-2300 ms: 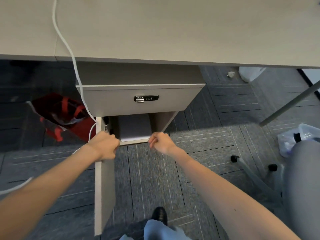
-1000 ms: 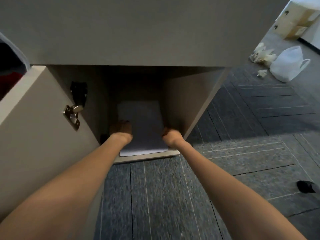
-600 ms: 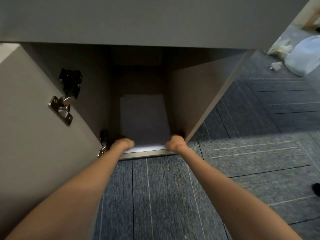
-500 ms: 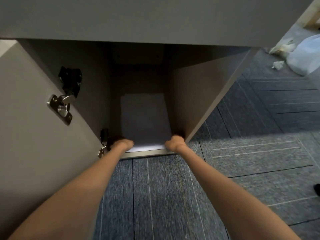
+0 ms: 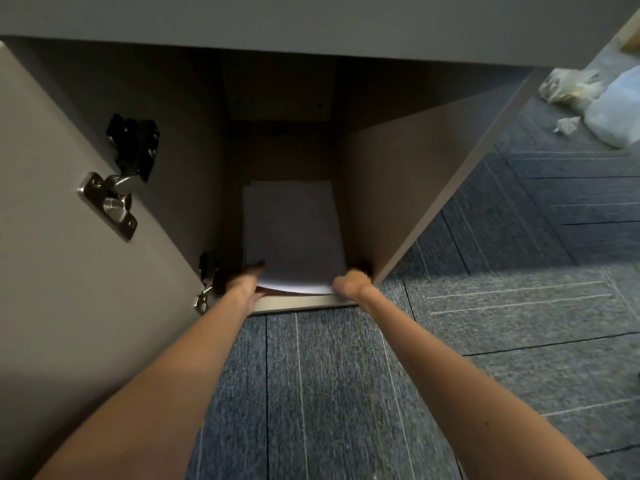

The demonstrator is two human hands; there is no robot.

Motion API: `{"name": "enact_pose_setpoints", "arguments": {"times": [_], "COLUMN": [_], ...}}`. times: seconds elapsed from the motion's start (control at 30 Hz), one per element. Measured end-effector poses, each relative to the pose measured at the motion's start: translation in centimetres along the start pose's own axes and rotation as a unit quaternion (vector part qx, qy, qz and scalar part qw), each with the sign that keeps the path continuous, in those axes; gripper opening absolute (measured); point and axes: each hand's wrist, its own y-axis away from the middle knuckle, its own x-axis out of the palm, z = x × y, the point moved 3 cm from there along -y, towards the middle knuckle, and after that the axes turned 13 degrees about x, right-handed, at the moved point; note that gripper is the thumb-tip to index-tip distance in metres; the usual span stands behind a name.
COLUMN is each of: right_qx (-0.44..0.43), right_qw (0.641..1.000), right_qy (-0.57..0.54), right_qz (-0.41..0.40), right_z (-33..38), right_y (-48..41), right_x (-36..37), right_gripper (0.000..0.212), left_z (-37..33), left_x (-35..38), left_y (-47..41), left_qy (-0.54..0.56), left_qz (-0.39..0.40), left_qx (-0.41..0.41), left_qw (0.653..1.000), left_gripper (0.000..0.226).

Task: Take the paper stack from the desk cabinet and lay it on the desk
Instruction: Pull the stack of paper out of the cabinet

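The carpeted floor (image 5: 519, 306), blue-grey with pale lines, fills the frame from 3 to 6 o'clock. The grey underside of the table (image 5: 311, 22) spans the top at 12 o'clock. The open cabinet door (image 5: 52, 271) fills the side from 8 to 10 o'clock, swung outward, its inner face toward the camera. The desk cabinet (image 5: 398, 188) sits at the centre, dim inside, its side wall slanting toward 2 o'clock.

The paper stack (image 5: 292, 230) lies flat on the cabinet's bottom shelf, lengthwise into the cabinet, its near edge just at the shelf's front lip and lifted slightly off it.

At 2 o'clock white plastic bags (image 5: 613, 112) lie on the floor, well apart from the cabinet.

The left hand (image 5: 247, 280) is at the stack's near left corner, thumb on top of the sheets and fingers tucked under, pinching that corner. The right hand (image 5: 349, 282) is at the near right corner, touching the stack's edge; whether it grips cannot be told, since its fingers are hidden.

A metal upper hinge (image 5: 114, 199) sits on the door at 10 o'clock, and a smaller lower hinge (image 5: 207, 282) is just left of the left hand.
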Motion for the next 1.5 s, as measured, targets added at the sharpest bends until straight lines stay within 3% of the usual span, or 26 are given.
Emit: {"name": "enact_pose_setpoints", "arguments": {"times": [0.13,0.23,0.33,0.43,0.63,0.73,0.9,1.03,1.4,1.5], "right_qx": [0.011,0.024,0.041,0.077,0.064,0.06,0.06,0.066,0.154,0.189], "right_qw": [0.999,0.994,0.976,0.923,0.855,0.858,0.897,0.878,0.849,0.839], "right_qy": [-0.034,-0.107,-0.215,-0.373,-0.492,-0.5,-0.434,-0.467,-0.499,-0.501], "right_qz": [0.004,0.009,0.015,0.06,0.149,0.099,0.056,0.081,0.088,0.095], "right_z": [-0.3,-0.6,-0.6,-0.4,0.3,0.8,0.3,-0.7,-2.6,-4.0], "right_y": [0.1,-0.1,-0.5,-0.7,0.0,1.1,6.8,13.4,35.8,41.1], "right_x": [0.0,0.0,0.1,0.6,0.3,-0.6,-2.5,-6.0,-16.5,-18.0], "right_gripper": [0.04,0.042,0.035,0.032,0.04,0.04,0.048,0.033,0.045,0.023], "left_z": [-0.6,-0.7,-0.7,-0.4,-0.9,-1.5,-1.9,-5.8,-19.0,-21.4], "left_x": [0.1,0.5,0.4,-0.3,-0.5,-0.2,-1.6,-1.0,-2.1,-2.6], "left_y": [0.3,0.2,0.2,0.1,1.7,3.4,5.3,12.5,31.3,36.5], "left_qy": [0.158,0.097,0.037,0.052,0.039,0.003,0.001,0.031,0.023,0.023], "left_qz": [0.015,0.045,0.051,0.028,0.046,0.061,-0.02,-0.032,0.007,0.034], "left_qx": [-0.014,-0.032,-0.012,0.017,0.011,-0.014,-0.018,-0.03,-0.113,-0.137], "left_qw": [0.987,0.994,0.998,0.998,0.998,0.998,1.0,0.999,0.993,0.99], "left_gripper": [0.025,0.011,0.019,0.039,0.046,0.051,0.057,0.053,0.044,0.047]}}
